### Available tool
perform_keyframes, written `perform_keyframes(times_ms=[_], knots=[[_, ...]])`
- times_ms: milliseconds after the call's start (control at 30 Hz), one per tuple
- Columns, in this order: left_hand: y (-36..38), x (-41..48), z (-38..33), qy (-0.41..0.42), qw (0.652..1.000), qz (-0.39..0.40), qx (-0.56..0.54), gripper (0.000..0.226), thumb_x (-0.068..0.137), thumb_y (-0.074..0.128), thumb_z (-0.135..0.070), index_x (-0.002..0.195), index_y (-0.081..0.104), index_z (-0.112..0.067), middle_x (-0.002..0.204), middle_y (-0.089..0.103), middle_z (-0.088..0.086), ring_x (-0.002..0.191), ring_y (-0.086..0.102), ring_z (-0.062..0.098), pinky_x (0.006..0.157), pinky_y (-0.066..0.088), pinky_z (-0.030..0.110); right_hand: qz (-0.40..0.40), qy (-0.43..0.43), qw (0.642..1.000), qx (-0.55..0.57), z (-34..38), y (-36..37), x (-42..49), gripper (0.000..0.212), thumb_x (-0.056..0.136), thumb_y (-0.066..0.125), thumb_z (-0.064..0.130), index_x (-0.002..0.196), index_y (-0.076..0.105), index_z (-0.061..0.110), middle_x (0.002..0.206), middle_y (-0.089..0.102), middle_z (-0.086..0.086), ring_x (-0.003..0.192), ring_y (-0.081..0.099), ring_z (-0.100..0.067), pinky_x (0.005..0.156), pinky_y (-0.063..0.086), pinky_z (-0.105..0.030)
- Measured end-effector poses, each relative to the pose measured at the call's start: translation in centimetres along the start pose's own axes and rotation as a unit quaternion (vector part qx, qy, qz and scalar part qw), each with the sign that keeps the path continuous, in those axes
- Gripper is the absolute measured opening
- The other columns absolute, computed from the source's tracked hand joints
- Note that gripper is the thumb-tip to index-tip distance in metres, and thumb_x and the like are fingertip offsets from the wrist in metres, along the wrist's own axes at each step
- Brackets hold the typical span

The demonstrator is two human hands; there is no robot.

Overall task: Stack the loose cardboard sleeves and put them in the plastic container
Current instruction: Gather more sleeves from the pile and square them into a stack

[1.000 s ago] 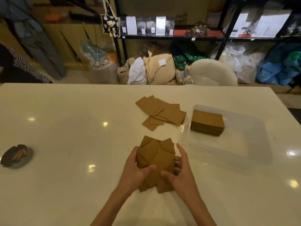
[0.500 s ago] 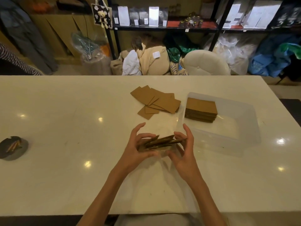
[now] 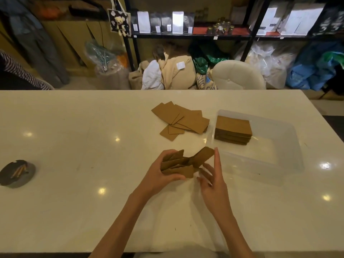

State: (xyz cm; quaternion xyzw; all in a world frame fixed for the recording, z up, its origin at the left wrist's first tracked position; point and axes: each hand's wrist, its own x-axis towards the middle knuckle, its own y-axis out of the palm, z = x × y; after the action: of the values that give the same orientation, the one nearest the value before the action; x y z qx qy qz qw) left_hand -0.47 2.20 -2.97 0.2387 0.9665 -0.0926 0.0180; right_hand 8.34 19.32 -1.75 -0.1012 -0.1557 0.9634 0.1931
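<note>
Now the bundle of sleeves (image 3: 182, 162) is off the table (image 3: 74, 146), where a second ago it lay flat under both palms. It hangs fanned and uneven just beside the container (image 3: 270, 151). The left hand (image 3: 163, 174) grips its left end, while the right hand (image 3: 214, 181) has loosened, fingers straight, one fingertip touching a sleeve that sticks out. Squaring up looks begun, not finished. A neat stack (image 3: 232, 127) already lies in the container's far left corner, and a loose pile (image 3: 186, 120) waits toward the far edge.
</note>
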Motion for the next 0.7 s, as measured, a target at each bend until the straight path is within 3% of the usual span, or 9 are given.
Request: perform_keyframes(times_ms=[67,167,300,367,433,533,600,633,700], knots=[[0.1,0.0,0.3,-0.018,0.999,-0.029,-0.016,0.065,0.062,0.091,-0.031,0.117,0.061,-0.05,0.116,0.068,-0.024,0.108,0.065,-0.001,0.083,0.051,0.01,-0.011,0.042,0.997,0.059,0.1,0.1,-0.4,0.091,0.095,0.057,0.0,0.141,0.016,0.067,0.131,0.061,0.002,0.114,0.064,-0.008,0.098,0.054,-0.037],[0.1,-0.2,0.4,-0.025,0.999,-0.039,0.001,0.052,0.058,0.091,-0.037,0.106,0.071,-0.046,0.105,0.074,-0.019,0.098,0.069,0.0,0.078,0.051,0.01,-0.012,0.078,0.993,0.092,0.0,-0.1,-1.0,0.073,0.095,0.056,-0.002,0.134,0.034,0.057,0.119,0.067,0.011,0.109,0.066,-0.006,0.092,0.055,-0.03],[-1.2,-0.9,0.6,-0.036,0.999,-0.007,0.0,0.06,0.055,0.092,-0.036,0.11,0.07,-0.044,0.109,0.072,-0.021,0.102,0.067,-0.001,0.08,0.051,0.009,0.031,0.059,0.995,-0.071,-0.3,-0.4,-1.9,0.048,0.098,0.049,0.008,0.127,0.042,0.046,0.125,0.059,0.018,0.12,0.058,-0.012,0.086,0.045,-0.009],[-1.7,-1.6,0.9,-0.049,0.999,0.004,0.006,0.065,0.052,0.092,-0.039,0.114,0.07,-0.038,0.112,0.07,-0.023,0.105,0.065,-0.004,0.085,0.053,0.013,0.06,0.04,0.986,-0.149,-0.7,-0.1,-1.9,0.037,0.099,0.052,0.012,0.129,0.054,0.033,0.14,0.053,0.009,0.131,0.049,-0.014,0.104,0.043,-0.02],[-2.0,-2.2,1.1,-0.059,0.998,-0.003,0.023,0.073,0.05,0.091,-0.046,0.117,0.07,-0.029,0.114,0.07,-0.021,0.108,0.063,-0.004,0.093,0.053,0.019,0.094,0.016,0.969,-0.227,-0.6,0.1,-2.1,0.029,0.098,0.052,0.014,0.123,0.064,0.025,0.151,0.042,0.002,0.141,0.034,-0.015,0.116,0.025,-0.024],[-1.9,-2.8,1.1,-0.036,0.999,0.004,0.028,0.062,0.057,0.091,-0.042,0.114,0.068,-0.038,0.114,0.07,-0.018,0.109,0.065,0.003,0.089,0.053,0.018,0.096,-0.01,0.951,-0.294,-0.1,0.0,-2.6,0.039,0.101,0.047,0.018,0.138,0.054,0.026,0.157,0.035,0.0,0.145,0.028,-0.015,0.114,0.017,-0.018],[-1.4,-3.0,1.0,-0.034,0.999,-0.008,0.023,0.054,0.059,0.09,-0.044,0.108,0.067,-0.045,0.11,0.073,-0.015,0.105,0.068,0.006,0.086,0.054,0.02,0.007,-0.031,0.951,-0.308,0.5,-0.4,-3.0,0.053,0.101,0.045,0.019,0.152,0.033,0.026,0.161,0.028,0.0,0.147,0.025,-0.015,0.113,0.02,-0.019],[-0.9,-3.0,1.0,-0.032,0.999,-0.015,0.017,0.053,0.059,0.089,-0.045,0.107,0.068,-0.046,0.11,0.073,-0.015,0.104,0.068,0.005,0.086,0.054,0.019,-0.023,-0.064,0.953,-0.296,1.1,-0.5,-3.3,0.062,0.1,0.047,0.017,0.155,0.022,0.029,0.163,0.021,0.002,0.148,0.022,-0.013,0.113,0.02,-0.021],[0.5,-3.0,0.7,-0.026,0.999,-0.018,0.005,0.05,0.062,0.087,-0.044,0.108,0.068,-0.047,0.11,0.072,-0.02,0.104,0.068,0.001,0.084,0.052,0.014,0.013,-0.172,0.949,-0.266,2.3,0.1,-3.7,0.081,0.093,0.052,0.008,0.157,0.01,0.037,0.165,0.011,0.008,0.152,0.01,-0.011,0.117,0.018,-0.027]])
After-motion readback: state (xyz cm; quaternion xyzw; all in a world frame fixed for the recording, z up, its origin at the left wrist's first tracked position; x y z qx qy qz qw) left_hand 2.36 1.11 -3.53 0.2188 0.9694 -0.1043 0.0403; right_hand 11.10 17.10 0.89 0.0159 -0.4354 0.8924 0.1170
